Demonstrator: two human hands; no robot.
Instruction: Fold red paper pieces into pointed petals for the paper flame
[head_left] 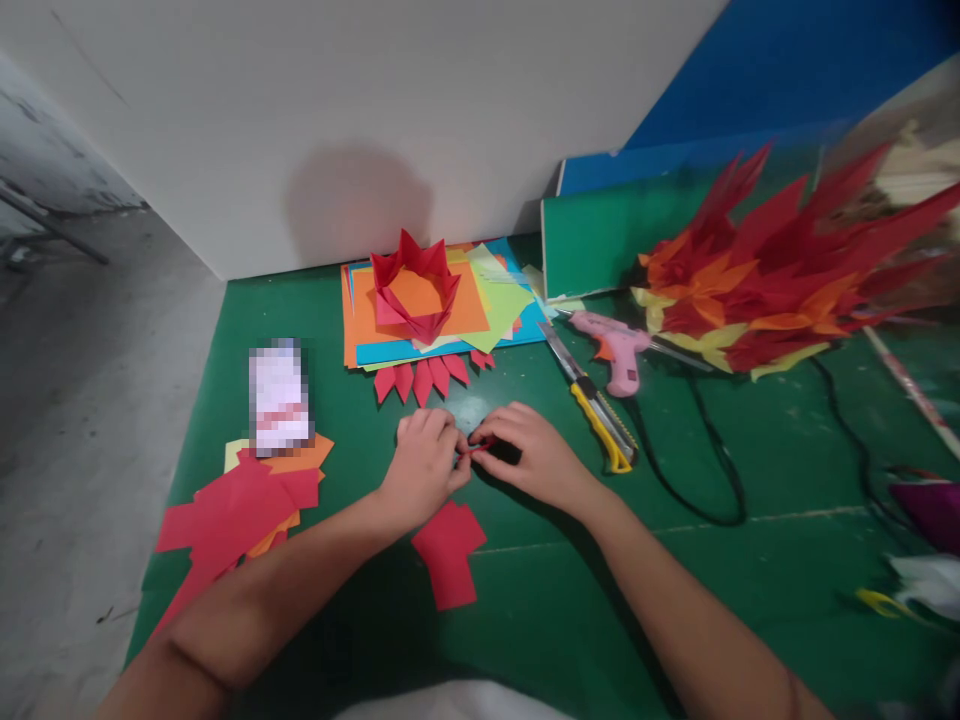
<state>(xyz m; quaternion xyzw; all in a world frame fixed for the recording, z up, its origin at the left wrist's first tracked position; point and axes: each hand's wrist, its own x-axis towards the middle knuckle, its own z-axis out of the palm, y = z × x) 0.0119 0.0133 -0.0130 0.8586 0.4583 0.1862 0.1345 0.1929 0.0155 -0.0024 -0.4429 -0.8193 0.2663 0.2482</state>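
Observation:
Between my two hands, over the middle of the green table, is a small piece of red paper (478,449), mostly hidden by fingers. My left hand (424,455) pinches its left end, and my right hand (531,455) grips the right end with thumb and fingertips. Just below them lie flat red paper pieces (450,555). Beyond my hands, a row of pointed red paper petals (420,378) rests by the stack of coloured sheets (352,320). A red folded paper ring (416,290) with pointed tips stands on that stack.
Right of the stack lie a yellow box cutter (600,415) and a pink glue gun (619,350) with a black cord. Red and orange paper flames (780,270) fill the back right. At left are a pixelated rectangle (279,395) and red cutouts (240,510). A white panel (300,120) rises behind.

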